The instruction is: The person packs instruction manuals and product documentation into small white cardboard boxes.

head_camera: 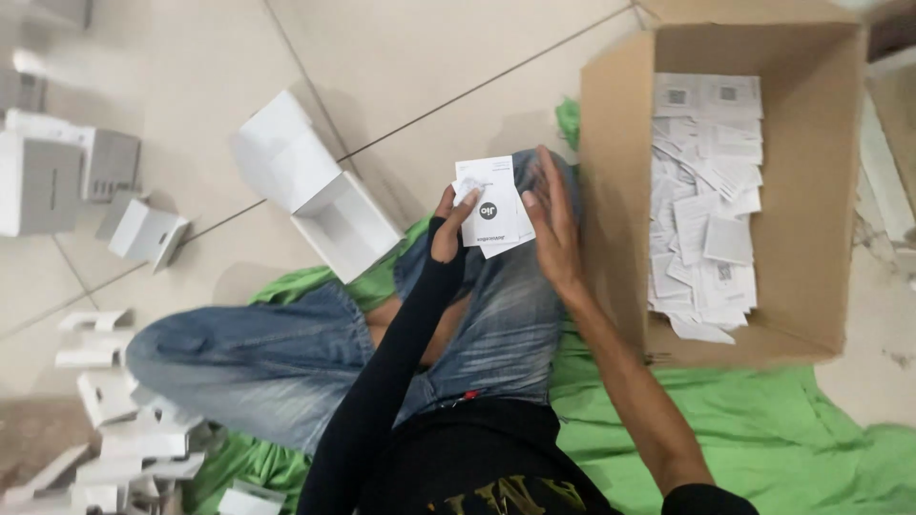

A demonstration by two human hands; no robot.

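- The tiled floor [420,57] fills the view, with a green cloth [754,420] spread over its lower part; the person sits on the cloth with legs crossed in blue jeans [286,358]
- A brown cardboard box [811,315] lies open just right of the knees, its bottom covered with a loose heap of white leaflets [706,200]
- An open white carton [320,195] lies on the floor beyond the left knee, lid tilted up, tray showing hollow
- More small white boxes [57,176] stand at the far left, and a pile of white folded inserts [124,429] lies lower left beside the leg
- The left arm, in a long black sleeve, rises from the lap with the elbow low and the wrist bent upward over the knee
- The right arm is bare, reaching forward along the box wall, forearm nearly straight
- The left hand [447,234] is half closed, thumb and fingertips pinching the lower left edge of a small stack of white cards [494,210]
- The right hand [553,224] is open, fingers long and slightly spread, its palm side laid against the right edge of the same stack
- The cards sit between both hands, above the raised knee, just left of the cardboard box, the top one bearing a dark round mark
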